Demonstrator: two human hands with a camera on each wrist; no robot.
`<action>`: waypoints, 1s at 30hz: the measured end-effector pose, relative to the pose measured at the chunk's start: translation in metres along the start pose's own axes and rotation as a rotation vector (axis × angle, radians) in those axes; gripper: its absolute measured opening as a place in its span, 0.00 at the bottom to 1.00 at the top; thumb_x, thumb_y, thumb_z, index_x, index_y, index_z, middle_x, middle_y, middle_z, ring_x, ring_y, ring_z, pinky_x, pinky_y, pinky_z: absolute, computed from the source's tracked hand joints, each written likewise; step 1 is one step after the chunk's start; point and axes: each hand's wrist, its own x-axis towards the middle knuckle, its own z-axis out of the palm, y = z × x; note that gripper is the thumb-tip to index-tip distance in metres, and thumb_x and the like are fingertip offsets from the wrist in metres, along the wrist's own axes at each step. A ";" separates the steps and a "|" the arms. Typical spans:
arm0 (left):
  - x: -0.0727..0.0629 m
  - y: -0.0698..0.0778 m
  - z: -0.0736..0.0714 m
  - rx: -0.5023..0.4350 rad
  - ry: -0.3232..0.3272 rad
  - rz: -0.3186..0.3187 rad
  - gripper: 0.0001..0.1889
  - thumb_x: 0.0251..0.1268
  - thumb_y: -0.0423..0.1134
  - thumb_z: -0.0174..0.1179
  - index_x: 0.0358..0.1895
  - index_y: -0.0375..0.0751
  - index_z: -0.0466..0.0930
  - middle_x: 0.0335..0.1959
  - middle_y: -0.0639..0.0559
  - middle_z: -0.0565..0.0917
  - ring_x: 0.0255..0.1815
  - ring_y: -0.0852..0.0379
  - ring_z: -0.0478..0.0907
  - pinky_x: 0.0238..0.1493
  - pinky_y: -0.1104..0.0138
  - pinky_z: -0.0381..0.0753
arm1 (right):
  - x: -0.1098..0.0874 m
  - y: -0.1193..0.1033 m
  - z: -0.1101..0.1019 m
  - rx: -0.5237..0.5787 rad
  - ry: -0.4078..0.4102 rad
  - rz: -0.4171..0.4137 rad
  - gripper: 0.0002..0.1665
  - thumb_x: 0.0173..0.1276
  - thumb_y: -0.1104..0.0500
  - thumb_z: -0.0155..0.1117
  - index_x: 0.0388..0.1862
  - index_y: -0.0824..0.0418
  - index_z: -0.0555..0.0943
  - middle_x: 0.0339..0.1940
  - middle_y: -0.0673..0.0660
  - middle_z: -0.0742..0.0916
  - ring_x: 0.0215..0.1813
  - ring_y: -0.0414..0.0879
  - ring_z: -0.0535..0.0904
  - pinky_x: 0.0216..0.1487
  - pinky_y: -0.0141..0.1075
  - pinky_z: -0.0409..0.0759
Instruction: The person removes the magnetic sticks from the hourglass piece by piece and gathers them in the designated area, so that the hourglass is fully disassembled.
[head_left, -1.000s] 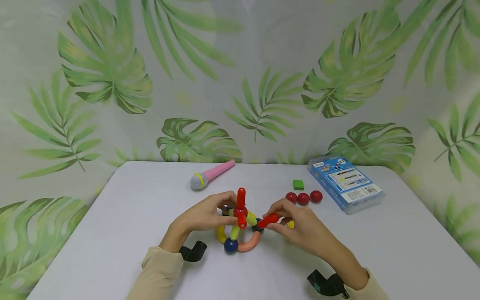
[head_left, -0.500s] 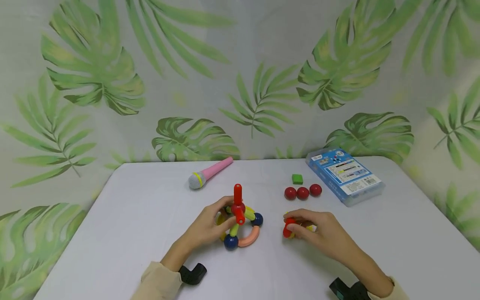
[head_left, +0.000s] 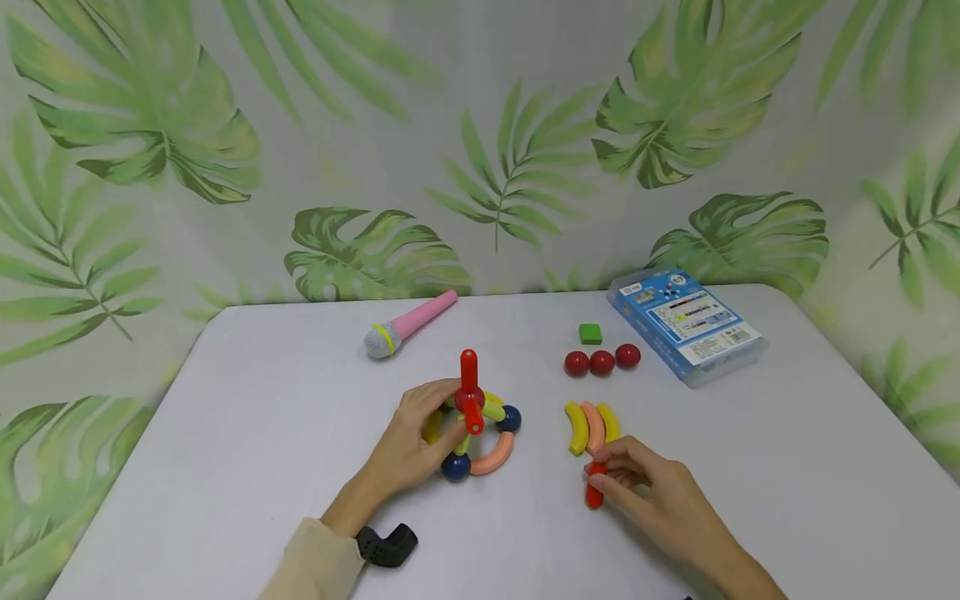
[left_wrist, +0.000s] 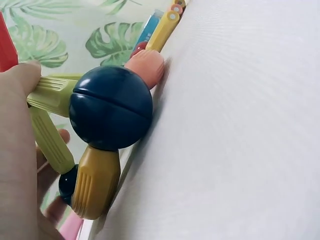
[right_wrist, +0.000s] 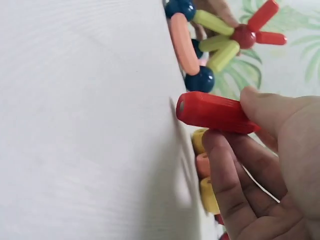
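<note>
A magnetic ball-and-rod model stands on the table in front of me. Its base joins dark blue balls (head_left: 455, 467) with curved rods (head_left: 492, 456). Yellow-green rods (left_wrist: 52, 142) lean up to a red ball (head_left: 467, 400), from which red rods (right_wrist: 264, 15) stick out. My left hand (head_left: 415, 440) grips this model near its top, thumb on the near side. To the right, my right hand (head_left: 663, 504) pinches a loose red magnetic rod (right_wrist: 215, 112) between thumb and fingers, just above or at the tabletop; contact is unclear.
Beyond the right hand lie yellow curved rods (head_left: 577, 428) with a salmon curved rod (head_left: 593, 427) between them. Farther back are red balls (head_left: 602, 362), a green block (head_left: 590, 334), a blue-labelled plastic box (head_left: 686, 325) and a pink toy microphone (head_left: 412, 323).
My right hand has moved away from the model, rightward and toward me, carrying the red rod. The curved rods behind it now show. My left hand keeps its grip on the model.
</note>
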 end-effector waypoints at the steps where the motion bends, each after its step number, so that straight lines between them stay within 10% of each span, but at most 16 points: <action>1: -0.001 0.000 0.001 -0.017 -0.017 -0.027 0.25 0.70 0.42 0.66 0.69 0.46 0.77 0.68 0.51 0.80 0.72 0.45 0.70 0.72 0.43 0.68 | -0.002 0.001 0.001 -0.002 -0.004 0.011 0.17 0.66 0.59 0.76 0.51 0.55 0.81 0.39 0.41 0.89 0.37 0.35 0.83 0.44 0.27 0.86; 6: -0.005 0.001 0.005 -0.055 -0.088 -0.115 0.26 0.72 0.45 0.64 0.71 0.48 0.75 0.71 0.50 0.77 0.75 0.42 0.67 0.75 0.40 0.66 | -0.012 0.005 0.005 -0.040 -0.027 0.089 0.17 0.66 0.60 0.76 0.52 0.52 0.83 0.39 0.41 0.89 0.38 0.33 0.83 0.44 0.25 0.85; 17: 0.009 -0.004 -0.005 -0.036 -0.090 -0.133 0.27 0.75 0.54 0.60 0.71 0.48 0.75 0.73 0.49 0.75 0.76 0.45 0.66 0.77 0.42 0.63 | 0.003 0.016 0.001 -0.061 -0.089 -0.144 0.30 0.59 0.51 0.82 0.60 0.53 0.82 0.45 0.43 0.86 0.40 0.36 0.80 0.43 0.29 0.85; 25: 0.009 -0.005 -0.005 -0.070 -0.090 -0.138 0.25 0.72 0.44 0.63 0.69 0.45 0.76 0.71 0.47 0.76 0.76 0.45 0.68 0.78 0.43 0.63 | 0.002 0.022 -0.007 -0.125 -0.271 -0.118 0.40 0.59 0.49 0.82 0.70 0.49 0.76 0.59 0.45 0.82 0.49 0.36 0.78 0.52 0.29 0.85; 30: 0.008 -0.004 -0.003 -0.088 -0.095 -0.123 0.24 0.72 0.43 0.63 0.68 0.45 0.76 0.70 0.48 0.77 0.75 0.47 0.68 0.78 0.46 0.65 | -0.004 0.028 -0.004 -0.099 -0.229 -0.121 0.37 0.59 0.57 0.82 0.67 0.51 0.78 0.58 0.48 0.84 0.48 0.35 0.80 0.51 0.29 0.85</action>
